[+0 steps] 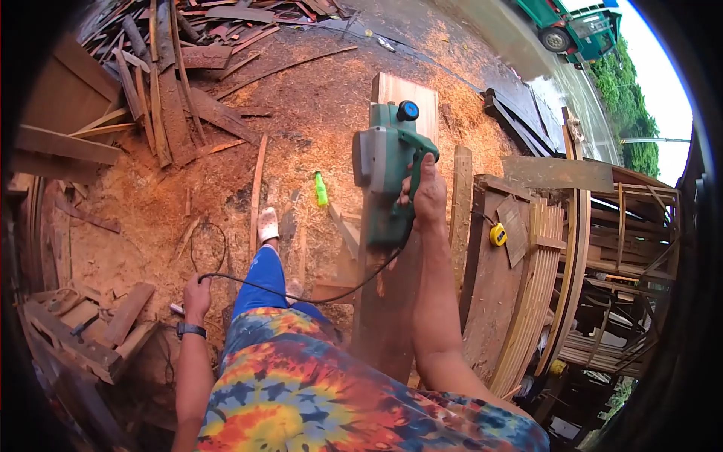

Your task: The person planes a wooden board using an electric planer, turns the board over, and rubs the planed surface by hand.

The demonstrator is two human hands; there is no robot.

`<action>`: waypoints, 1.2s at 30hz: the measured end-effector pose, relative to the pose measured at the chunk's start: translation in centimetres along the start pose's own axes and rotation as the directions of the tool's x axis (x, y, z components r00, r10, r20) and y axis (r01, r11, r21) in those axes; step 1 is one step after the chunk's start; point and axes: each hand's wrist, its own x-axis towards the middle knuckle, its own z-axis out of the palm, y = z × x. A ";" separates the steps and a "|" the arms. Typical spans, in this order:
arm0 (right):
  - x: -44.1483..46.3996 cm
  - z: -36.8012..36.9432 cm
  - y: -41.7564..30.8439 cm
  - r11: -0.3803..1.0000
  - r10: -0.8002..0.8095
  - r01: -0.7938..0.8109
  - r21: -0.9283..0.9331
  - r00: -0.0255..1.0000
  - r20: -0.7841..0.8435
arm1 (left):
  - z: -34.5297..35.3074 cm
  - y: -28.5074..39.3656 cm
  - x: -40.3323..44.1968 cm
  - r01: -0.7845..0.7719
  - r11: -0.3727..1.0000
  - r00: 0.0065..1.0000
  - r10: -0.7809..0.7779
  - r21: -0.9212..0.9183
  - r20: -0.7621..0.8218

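My right hand [429,192] is wrapped round the rear handle of a green electric hand planer [385,169] with a blue front knob. The planer rests on a long wooden board [410,90], whose far end is pale and whose near part looks darker. Low on the left, my left hand [197,297] is closed round the planer's black power cord [316,301]. That cord runs across in front of my body to the back of the tool, and a loop of it hangs beyond my left hand. The planer's underside is hidden.
Wood shavings cover the ground, where a green bottle [321,188] lies. Scrap wood [162,83] is heaped at the upper left. Right of the board are stacked planks [527,294] and a yellow tape measure [498,234]. A green truck [572,30] stands on the road.
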 end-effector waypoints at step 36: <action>-5.0 0.4 0.4 0.998 -0.002 -0.001 -0.059 0.998 -0.057 | -0.2 -3.6 1.8 0.000 0.995 1.000 -0.001 0.103 0.009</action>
